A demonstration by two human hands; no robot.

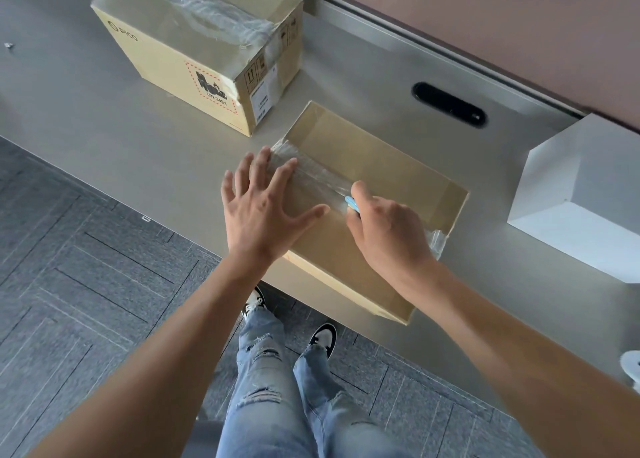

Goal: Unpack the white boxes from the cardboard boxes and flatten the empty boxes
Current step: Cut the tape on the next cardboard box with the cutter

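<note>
Grey desk (104, 118) over dark carpet, pink partition behind. Near box (363, 212) sits at the desk's front edge under both hands, tape seam (311, 177) running far-left to near-right. Left hand (263, 212) lies flat, fingers spread, pinning the seam's far-left end. Right hand (388, 232) is curled round a blue cutter (351, 203), tip on the seam just beside the left thumb. Likely cut runs along the seam. Sealed box (194, 52) far left; white box (581, 194) right.

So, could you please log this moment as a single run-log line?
left hand: flat on near box | right hand: cutter slicing tape | far box: taped | white box: out
</note>
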